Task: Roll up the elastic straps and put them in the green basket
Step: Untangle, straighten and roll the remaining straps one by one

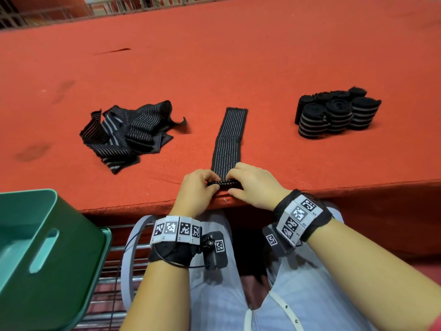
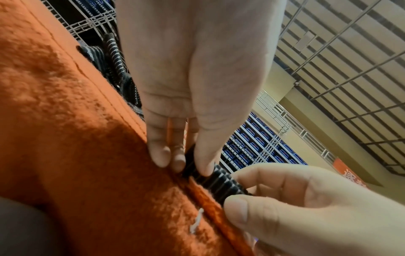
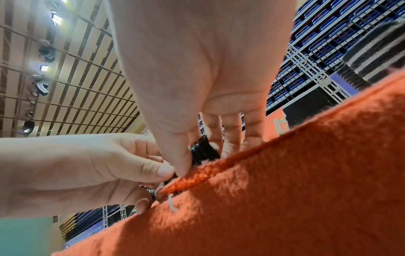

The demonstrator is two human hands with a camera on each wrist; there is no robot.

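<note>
A black elastic strap (image 1: 229, 137) with thin white stripes lies flat on the orange table, running away from me. Its near end is turned over into a small tight roll (image 1: 225, 183) at the table's front edge. My left hand (image 1: 199, 187) pinches the roll's left end, and my right hand (image 1: 253, 183) pinches its right end. The left wrist view shows the ribbed roll (image 2: 215, 183) between both thumbs. In the right wrist view the roll (image 3: 202, 152) shows between my fingers. The green basket (image 1: 47, 237) sits below the table at my left.
A loose heap of unrolled straps (image 1: 128, 133) lies on the table's left. Several rolled straps (image 1: 336, 114) stand bunched at the right. The orange felt table (image 1: 214, 56) stretches far back. A wire rack (image 1: 107, 283) stands under the basket.
</note>
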